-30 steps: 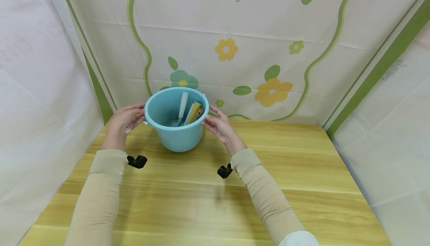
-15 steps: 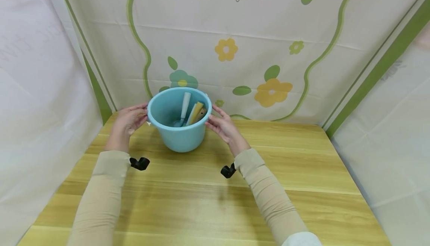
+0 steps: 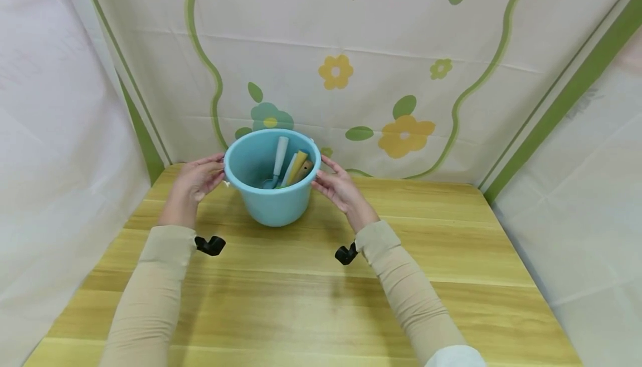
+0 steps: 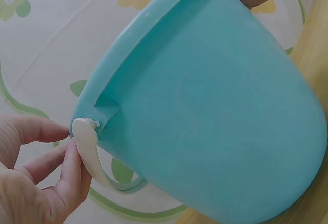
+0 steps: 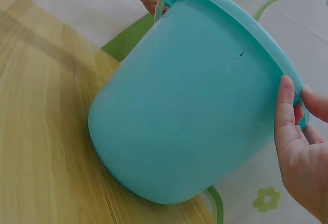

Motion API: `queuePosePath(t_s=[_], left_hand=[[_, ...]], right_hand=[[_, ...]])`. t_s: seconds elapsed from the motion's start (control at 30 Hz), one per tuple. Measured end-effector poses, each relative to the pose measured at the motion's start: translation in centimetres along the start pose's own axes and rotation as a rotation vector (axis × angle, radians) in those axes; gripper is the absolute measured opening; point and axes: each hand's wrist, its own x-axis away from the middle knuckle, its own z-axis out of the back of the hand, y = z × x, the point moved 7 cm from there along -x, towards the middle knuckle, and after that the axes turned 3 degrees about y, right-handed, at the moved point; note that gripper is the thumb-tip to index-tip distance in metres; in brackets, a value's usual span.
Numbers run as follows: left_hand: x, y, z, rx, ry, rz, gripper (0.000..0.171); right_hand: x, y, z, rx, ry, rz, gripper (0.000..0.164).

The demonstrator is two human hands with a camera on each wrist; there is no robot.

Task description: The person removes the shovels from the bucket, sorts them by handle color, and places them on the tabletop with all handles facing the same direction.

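A light blue plastic bucket (image 3: 273,208) stands at the back of the wooden table, held by its rim from both sides. My left hand (image 3: 195,180) grips the left of the rim, where the white end of the bucket's handle (image 4: 87,137) is attached. On the opposite side, my right hand (image 3: 341,189) pinches the rim between thumb and fingers. Inside the bucket lean a tool with a white grip (image 3: 281,155), a yellow strip-like piece (image 3: 298,165) and a brown piece with a dark hole (image 3: 304,171). Their lower parts are partly hidden.
A white cloth with printed flowers (image 3: 406,136) hangs right behind the bucket. Further cloth walls rise at the left (image 3: 60,133) and right (image 3: 587,189). The wooden tabletop (image 3: 281,300) stretches in front of and to the right of the bucket.
Both hands and the bucket have shifted a little to the right along the back of the table. The things inside have moved along with it, and both hands keep their hold.
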Motion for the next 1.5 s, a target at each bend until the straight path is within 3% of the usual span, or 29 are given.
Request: queuePosePath(t_s=[1.5], left_hand=[[0.3, -1.4, -1.9, 0.079, -0.060, 0.011, 0.027]], right_hand=[[0.9, -0.9, 2.1, -0.018, -0.031, 0.019, 0.059]])
